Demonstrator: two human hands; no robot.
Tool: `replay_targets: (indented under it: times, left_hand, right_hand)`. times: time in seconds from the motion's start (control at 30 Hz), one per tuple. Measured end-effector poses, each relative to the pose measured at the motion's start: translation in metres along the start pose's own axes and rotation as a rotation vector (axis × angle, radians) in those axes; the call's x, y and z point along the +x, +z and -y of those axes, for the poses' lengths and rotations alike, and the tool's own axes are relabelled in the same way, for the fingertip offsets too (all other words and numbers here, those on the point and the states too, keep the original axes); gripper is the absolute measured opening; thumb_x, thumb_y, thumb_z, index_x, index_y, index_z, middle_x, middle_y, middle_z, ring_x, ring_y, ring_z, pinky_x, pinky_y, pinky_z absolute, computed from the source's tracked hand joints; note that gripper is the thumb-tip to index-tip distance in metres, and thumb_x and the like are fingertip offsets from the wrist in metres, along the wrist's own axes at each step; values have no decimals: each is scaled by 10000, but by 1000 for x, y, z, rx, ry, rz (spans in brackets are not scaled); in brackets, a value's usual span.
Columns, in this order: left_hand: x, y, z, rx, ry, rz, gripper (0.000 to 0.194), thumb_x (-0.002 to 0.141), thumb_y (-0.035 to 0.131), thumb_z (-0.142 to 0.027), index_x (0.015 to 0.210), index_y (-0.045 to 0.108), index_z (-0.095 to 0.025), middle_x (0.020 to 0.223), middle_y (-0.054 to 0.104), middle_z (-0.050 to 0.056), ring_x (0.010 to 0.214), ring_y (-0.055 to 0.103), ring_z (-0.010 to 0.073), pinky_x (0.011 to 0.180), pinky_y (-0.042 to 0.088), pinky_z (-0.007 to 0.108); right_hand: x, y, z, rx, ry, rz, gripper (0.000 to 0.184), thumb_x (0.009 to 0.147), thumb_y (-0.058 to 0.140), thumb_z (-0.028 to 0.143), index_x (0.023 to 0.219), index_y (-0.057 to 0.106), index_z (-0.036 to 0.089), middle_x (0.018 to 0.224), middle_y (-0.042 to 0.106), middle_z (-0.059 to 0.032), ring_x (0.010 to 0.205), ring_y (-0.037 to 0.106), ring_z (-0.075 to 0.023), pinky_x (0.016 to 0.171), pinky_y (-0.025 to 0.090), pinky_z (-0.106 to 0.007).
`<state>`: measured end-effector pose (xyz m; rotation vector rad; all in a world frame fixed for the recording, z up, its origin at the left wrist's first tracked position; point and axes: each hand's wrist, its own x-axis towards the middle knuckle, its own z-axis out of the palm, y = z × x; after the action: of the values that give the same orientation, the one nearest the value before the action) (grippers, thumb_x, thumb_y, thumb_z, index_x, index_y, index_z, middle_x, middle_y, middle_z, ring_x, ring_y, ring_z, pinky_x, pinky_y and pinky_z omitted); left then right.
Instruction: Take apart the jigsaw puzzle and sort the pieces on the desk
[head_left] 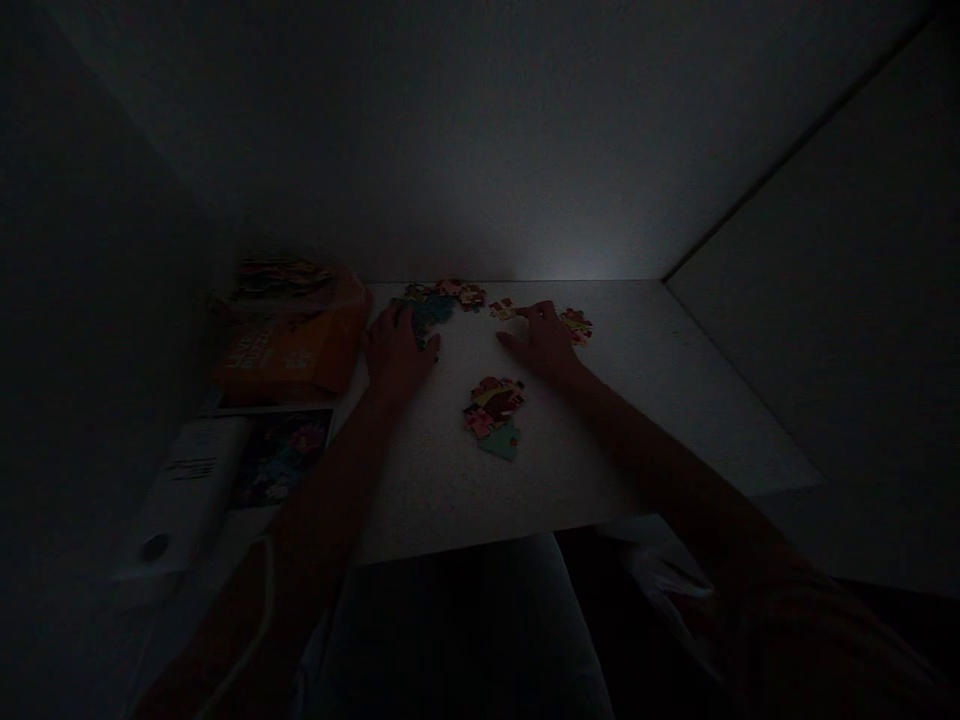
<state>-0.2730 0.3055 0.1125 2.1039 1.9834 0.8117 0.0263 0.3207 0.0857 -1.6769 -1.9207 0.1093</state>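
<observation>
Nearest the head camera, a lap (457,630) is seen in dim light, and a left forearm (330,490) and a right forearm (660,460) are stretched forward over a white speckled board (420,500). The near edge of the board is crossed by both arms, and its far edge is met by a pale back wall (450,140). The left hand (397,350) is laid on blue jigsaw pieces (431,312) near the far left of the board, its fingers (397,315) spread and apparently not clenched. Just beyond them, further puzzle pieces (450,292) are grouped near the far edge. The right hand (541,340) is placed between small loose pieces (502,309) and a small cluster of pieces (576,325), with its fingers (525,312) extended; whether any piece is grasped by either hand cannot be told in the gloom. A larger joined group of pieces (493,415) is set between the hands and the near edge, apart from both. Open board is left to its right and along the near edge. An orange box (292,345), a printed picture (279,458) and a white packet (184,495) are kept beyond the left edge.
</observation>
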Motion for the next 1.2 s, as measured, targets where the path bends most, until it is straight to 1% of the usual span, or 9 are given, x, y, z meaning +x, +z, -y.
replay_targets:
  times: [0.17, 0.33, 0.5, 0.7, 0.83, 0.9, 0.97, 1.07, 1.2]
  left_hand:
    - [1, -5, 2, -13, -22, -44, 625, 1036, 750, -494, 1591, 678, -218, 1595, 652, 251, 1517, 600, 483, 1299, 453, 701]
    - [4, -3, 8, -39, -3, -77, 520, 1052, 744, -480, 1513, 728, -241, 1517, 692, 234, 1456, 632, 474, 1274, 461, 717]
    - [8, -1, 9, -56, -19, -70, 533, 1027, 800, -504, 1488, 734, -243, 1496, 700, 231, 1458, 631, 492, 1275, 443, 748]
    - [10, -2, 7, -127, -3, -111, 545, 1050, 807, -509, 1494, 713, -208, 1509, 715, 215, 1487, 623, 455, 1330, 385, 715]
    - [12, -3, 5, -238, 102, -130, 434, 1093, 748, -543, 1379, 762, -217, 1408, 769, 175, 1373, 702, 368, 1251, 491, 574]
    - [12, -4, 4, -278, 163, -95, 337, 1133, 665, -542, 1211, 794, -241, 1227, 820, 124, 1199, 762, 309, 1160, 539, 506]
    - [11, -5, 3, -296, 188, -48, 371, 1157, 596, -543, 1078, 797, -241, 1036, 827, 82, 1009, 775, 272, 1078, 556, 478]
    - [11, -3, 3, -365, 167, -22, 423, 1146, 591, -577, 1034, 810, -233, 930, 811, 54, 873, 751, 236, 943, 567, 411]
    - [12, -1, 4, -457, 71, -37, 446, 1133, 618, -607, 1067, 835, -223, 952, 815, 52, 893, 755, 220, 841, 561, 339]
  right_hand:
    - [27, 12, 3, -77, 134, -66, 825, 933, 853, 734, 1484, 752, 127, 1589, 591, -294, 1438, 640, -516, 1264, 503, -712]
    - [32, 13, 6, -58, 124, -35, 571, 965, 855, 629, 1350, 848, 207, 1520, 657, -245, 1452, 626, -503, 1280, 452, -753]
    - [32, 8, 2, 33, 40, 72, 447, 988, 848, 570, 1299, 853, 249, 1476, 724, -197, 1419, 663, -461, 1274, 441, -739]
    - [29, 9, -9, -13, 15, 58, 664, 935, 882, 637, 1451, 805, 226, 1631, 651, -242, 1481, 574, -555, 1249, 406, -808]
    - [27, 4, -2, 2, -87, 117, 508, 1013, 822, 649, 1370, 852, 289, 1587, 682, -190, 1477, 581, -520, 1244, 410, -768]
    - [26, 0, 3, 20, -139, 157, 446, 1028, 819, 666, 1287, 868, 305, 1544, 701, -170, 1459, 598, -493, 1239, 416, -735]
    - [25, -4, 5, 29, -185, 197, 460, 1024, 834, 671, 1316, 864, 317, 1534, 702, -166, 1443, 606, -480, 1234, 418, -713]
    - [25, -8, 2, 54, -262, 254, 538, 1027, 830, 671, 1457, 839, 348, 1565, 681, -156, 1458, 595, -469, 1263, 396, -701]
    - [25, -13, -6, 105, -342, 355, 569, 992, 856, 666, 1482, 839, 378, 1594, 669, -132, 1494, 571, -474, 1317, 337, -729]
